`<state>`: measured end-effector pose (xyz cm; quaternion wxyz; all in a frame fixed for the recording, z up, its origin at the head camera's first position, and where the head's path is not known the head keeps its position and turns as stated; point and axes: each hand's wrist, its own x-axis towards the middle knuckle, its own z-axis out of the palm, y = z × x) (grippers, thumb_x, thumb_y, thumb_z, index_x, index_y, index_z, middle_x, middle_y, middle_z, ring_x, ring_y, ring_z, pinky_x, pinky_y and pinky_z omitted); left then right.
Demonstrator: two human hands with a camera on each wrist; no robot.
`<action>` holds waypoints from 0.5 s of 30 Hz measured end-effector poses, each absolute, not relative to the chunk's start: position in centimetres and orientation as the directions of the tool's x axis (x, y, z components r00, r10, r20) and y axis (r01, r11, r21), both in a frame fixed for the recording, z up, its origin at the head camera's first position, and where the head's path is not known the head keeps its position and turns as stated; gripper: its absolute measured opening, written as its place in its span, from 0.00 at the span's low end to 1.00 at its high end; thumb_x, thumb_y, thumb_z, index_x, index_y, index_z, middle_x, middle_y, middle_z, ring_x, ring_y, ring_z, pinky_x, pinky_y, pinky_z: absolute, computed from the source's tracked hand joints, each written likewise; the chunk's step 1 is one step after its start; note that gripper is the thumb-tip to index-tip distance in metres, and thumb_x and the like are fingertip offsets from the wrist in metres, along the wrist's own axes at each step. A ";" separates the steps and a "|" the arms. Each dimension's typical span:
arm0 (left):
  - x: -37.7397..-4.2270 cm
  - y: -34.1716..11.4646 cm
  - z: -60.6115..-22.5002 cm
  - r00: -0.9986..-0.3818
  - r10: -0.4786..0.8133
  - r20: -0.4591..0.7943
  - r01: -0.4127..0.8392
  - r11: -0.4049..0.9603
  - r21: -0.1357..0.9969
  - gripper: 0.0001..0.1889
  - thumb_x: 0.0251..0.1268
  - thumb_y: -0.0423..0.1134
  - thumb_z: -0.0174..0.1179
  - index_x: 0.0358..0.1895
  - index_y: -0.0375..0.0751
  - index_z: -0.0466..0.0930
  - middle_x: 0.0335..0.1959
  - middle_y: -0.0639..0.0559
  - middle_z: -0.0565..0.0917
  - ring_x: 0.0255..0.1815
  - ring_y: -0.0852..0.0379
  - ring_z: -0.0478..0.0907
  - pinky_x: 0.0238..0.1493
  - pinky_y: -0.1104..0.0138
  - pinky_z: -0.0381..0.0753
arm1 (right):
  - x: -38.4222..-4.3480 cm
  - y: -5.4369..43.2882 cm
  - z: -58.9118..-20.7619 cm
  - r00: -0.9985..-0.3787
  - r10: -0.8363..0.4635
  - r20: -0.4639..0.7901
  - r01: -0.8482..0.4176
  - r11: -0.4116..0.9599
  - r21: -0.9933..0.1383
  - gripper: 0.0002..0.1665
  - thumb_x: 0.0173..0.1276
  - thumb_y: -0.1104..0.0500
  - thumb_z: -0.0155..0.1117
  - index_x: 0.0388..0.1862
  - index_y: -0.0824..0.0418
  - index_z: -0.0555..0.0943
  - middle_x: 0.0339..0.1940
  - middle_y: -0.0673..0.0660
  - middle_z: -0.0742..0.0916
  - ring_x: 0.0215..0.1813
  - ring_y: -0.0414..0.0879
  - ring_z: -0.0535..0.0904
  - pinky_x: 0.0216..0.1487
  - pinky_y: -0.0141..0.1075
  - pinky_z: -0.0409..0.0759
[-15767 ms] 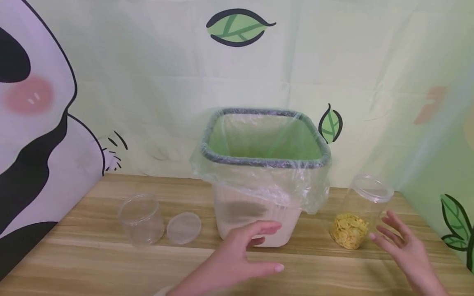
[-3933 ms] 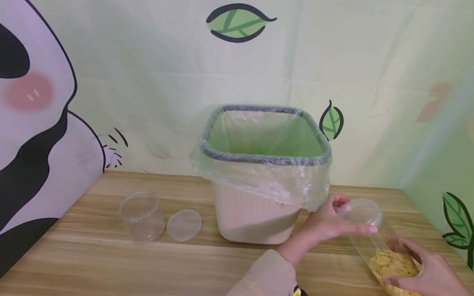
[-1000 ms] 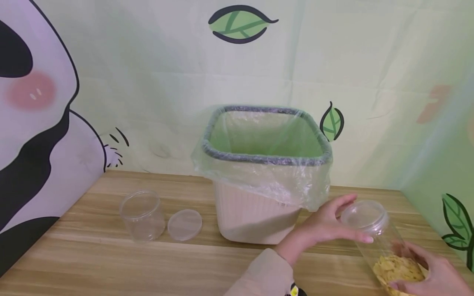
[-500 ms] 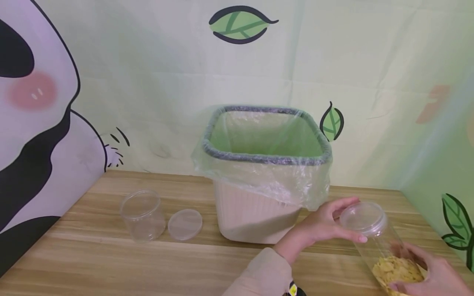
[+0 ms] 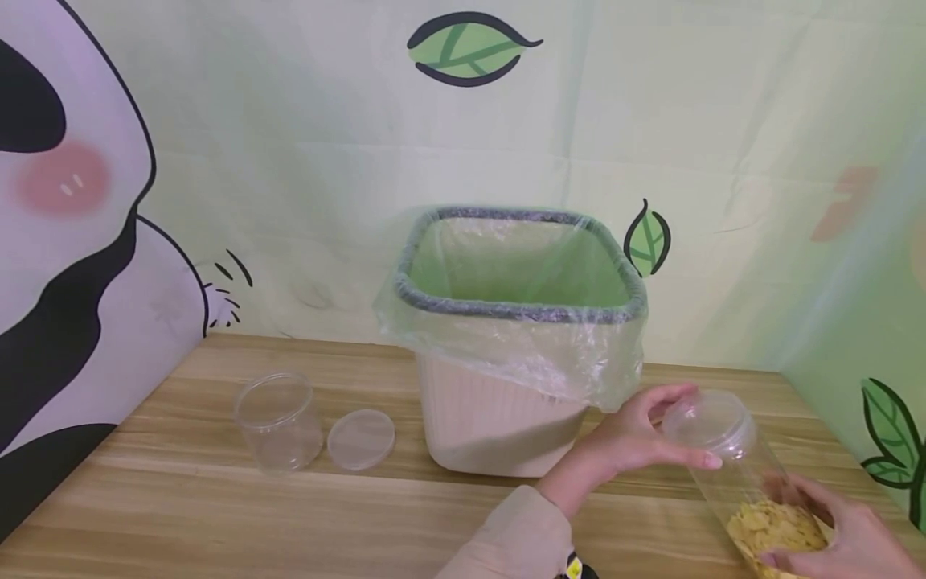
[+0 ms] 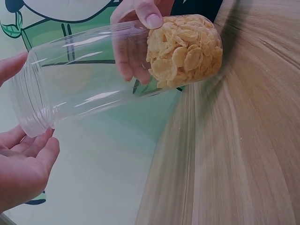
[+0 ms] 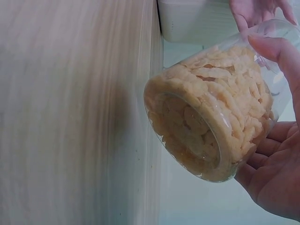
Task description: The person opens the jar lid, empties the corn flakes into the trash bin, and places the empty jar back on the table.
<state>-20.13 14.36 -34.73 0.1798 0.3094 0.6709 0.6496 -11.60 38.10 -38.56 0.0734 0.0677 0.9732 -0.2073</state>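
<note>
A tall clear jar (image 5: 731, 474) with yellow corn flakes (image 5: 774, 527) in its lower part leans at the right of the head view, its top toward the bin. My left hand (image 5: 644, 430) grips the round clear lid (image 6: 33, 101), thumb on one side and fingers on the other. The lid sits on the jar's mouth. Around the flake-filled lower end my right hand (image 5: 846, 531) holds the jar, thumb in front and fingers behind. In the right wrist view the jar's base (image 7: 187, 131) is raised off the wooden table (image 7: 70, 112).
A bin (image 5: 499, 418) with a grey rim and a clear plastic liner stands mid-table, just beside my left forearm. At the left are a shorter clear open tub (image 5: 278, 426) and a flat round lid (image 5: 362, 440). A printed cloth (image 5: 325, 201) hangs behind.
The jar stood upright and apart from both hands in the oldest frame; now both hold it tilted, nearer the front right. Over the last second my left fingers shift slightly on the lid.
</note>
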 end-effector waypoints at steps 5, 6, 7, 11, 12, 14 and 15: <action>-20.1 14.3 -34.8 -0.761 0.635 0.130 0.145 -0.029 0.989 0.38 0.43 0.32 0.70 0.60 0.62 0.67 0.54 0.68 0.70 0.51 0.70 0.67 0.47 0.71 0.72 | -11.4 38.1 -38.5 -0.982 0.096 -0.165 0.158 0.897 -0.414 0.60 0.49 0.36 0.67 0.65 0.77 0.55 0.55 0.76 0.74 0.55 0.73 0.65 0.45 0.60 0.69; -20.1 14.3 -34.8 -0.764 0.633 0.124 0.139 -0.027 0.990 0.38 0.43 0.32 0.70 0.59 0.63 0.67 0.53 0.68 0.70 0.51 0.70 0.68 0.47 0.71 0.72 | -11.4 38.1 -38.6 -0.981 0.099 -0.166 0.160 0.895 -0.415 0.60 0.49 0.35 0.67 0.65 0.77 0.55 0.55 0.76 0.74 0.56 0.73 0.65 0.45 0.61 0.69; -20.1 14.3 -34.8 -0.766 0.632 0.121 0.136 -0.024 0.990 0.38 0.43 0.32 0.70 0.59 0.64 0.67 0.53 0.69 0.70 0.50 0.69 0.68 0.47 0.71 0.72 | -11.4 38.1 -38.6 -0.981 0.101 -0.165 0.162 0.894 -0.417 0.60 0.49 0.35 0.66 0.65 0.76 0.56 0.55 0.76 0.74 0.56 0.73 0.65 0.46 0.61 0.69; -20.1 14.3 -34.9 -0.773 0.626 0.106 0.131 -0.006 0.991 0.38 0.42 0.33 0.71 0.57 0.68 0.67 0.54 0.70 0.70 0.51 0.69 0.68 0.48 0.70 0.72 | -11.4 38.2 -38.6 -0.983 0.106 -0.152 0.161 0.891 -0.425 0.59 0.49 0.36 0.67 0.64 0.76 0.57 0.54 0.76 0.74 0.55 0.73 0.65 0.45 0.62 0.68; -20.1 14.3 -34.9 -0.774 0.625 0.103 0.131 -0.001 0.991 0.38 0.42 0.33 0.71 0.57 0.69 0.67 0.54 0.70 0.70 0.51 0.69 0.68 0.48 0.69 0.72 | -11.3 38.2 -38.6 -0.984 0.102 -0.143 0.154 0.892 -0.425 0.58 0.49 0.36 0.67 0.64 0.76 0.57 0.53 0.76 0.74 0.55 0.73 0.66 0.45 0.61 0.69; -20.1 14.2 -34.9 -0.774 0.625 0.096 0.130 0.009 0.991 0.38 0.42 0.34 0.71 0.57 0.70 0.66 0.55 0.70 0.69 0.53 0.68 0.67 0.50 0.68 0.71 | -11.2 38.4 -38.6 -0.989 0.091 -0.117 0.133 0.894 -0.427 0.57 0.50 0.38 0.68 0.64 0.75 0.58 0.52 0.76 0.75 0.54 0.73 0.67 0.43 0.61 0.69; -20.1 14.2 -34.9 -0.774 0.626 0.094 0.131 0.014 0.991 0.38 0.42 0.35 0.71 0.57 0.71 0.66 0.56 0.70 0.69 0.53 0.68 0.67 0.50 0.68 0.71 | -11.1 38.5 -38.6 -0.992 0.083 -0.096 0.117 0.896 -0.429 0.56 0.50 0.39 0.68 0.63 0.75 0.59 0.52 0.75 0.76 0.54 0.73 0.67 0.43 0.62 0.69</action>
